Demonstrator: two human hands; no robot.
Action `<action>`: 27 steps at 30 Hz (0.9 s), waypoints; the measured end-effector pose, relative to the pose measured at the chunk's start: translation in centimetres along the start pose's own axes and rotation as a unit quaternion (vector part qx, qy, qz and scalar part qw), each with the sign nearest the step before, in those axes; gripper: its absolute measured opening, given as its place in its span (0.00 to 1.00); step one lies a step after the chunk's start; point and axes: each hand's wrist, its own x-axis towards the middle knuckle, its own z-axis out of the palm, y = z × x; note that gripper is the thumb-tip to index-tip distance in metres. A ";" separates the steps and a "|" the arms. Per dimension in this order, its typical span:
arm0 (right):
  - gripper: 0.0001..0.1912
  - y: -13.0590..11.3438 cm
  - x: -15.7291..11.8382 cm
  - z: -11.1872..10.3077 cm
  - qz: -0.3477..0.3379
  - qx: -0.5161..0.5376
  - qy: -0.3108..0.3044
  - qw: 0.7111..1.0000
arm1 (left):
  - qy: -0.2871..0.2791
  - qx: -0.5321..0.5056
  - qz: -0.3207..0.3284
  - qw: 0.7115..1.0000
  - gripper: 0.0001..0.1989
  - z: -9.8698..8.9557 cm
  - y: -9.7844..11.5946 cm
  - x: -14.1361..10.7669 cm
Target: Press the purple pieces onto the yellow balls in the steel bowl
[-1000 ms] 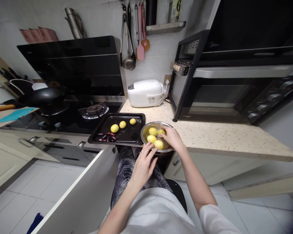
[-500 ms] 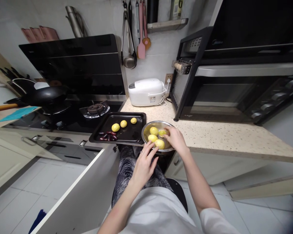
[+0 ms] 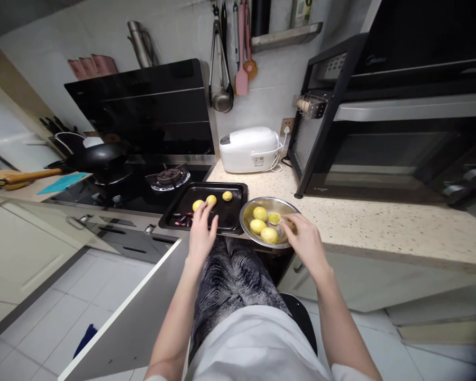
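My left hand (image 3: 201,233) is over the front of the black baking tray (image 3: 230,216), fingers apart. Its fingertips are close to two yellow potatoes (image 3: 211,200); whether they touch is unclear. A third potato (image 3: 227,196) lies farther right on the tray, and dark red, sausage-like pieces (image 3: 183,219) are left of my hand. At the right rim of the metal bowl (image 3: 246,226), my right hand (image 3: 303,235) has its fingers bent together inside, beside a greenish-yellow potato (image 3: 274,218). What they pinch, if anything, is hidden. Several yellow potatoes (image 3: 257,226) rest in the bowl.
Behind the bowl stands a white rice cooker (image 3: 248,151). A black oven (image 3: 381,153) occupies the right of the counter. On the left hob sits a wok (image 3: 99,156), beside a bare burner (image 3: 170,177). An open cabinet door (image 3: 135,312) juts out at my left.
My left hand has moved left from the bowl to the tray, beside its potatoes. My right fingers have drawn slightly back from the greenish potato. The view has shifted left.
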 end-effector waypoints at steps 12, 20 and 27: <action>0.07 -2.6 -3.5 -1.7 -0.048 0.036 0.149 0.987 | -0.134 0.259 -0.136 0.947 0.18 0.6 -6.1 6.2; 0.07 -3.5 -4.0 -1.5 -0.048 0.052 0.154 0.985 | -0.019 0.072 -0.028 0.997 0.21 0.3 -1.2 3.8; 0.08 -4.8 -4.8 -1.3 -0.039 0.089 0.116 0.988 | -0.034 -0.135 0.085 0.987 0.25 0.9 9.3 -3.6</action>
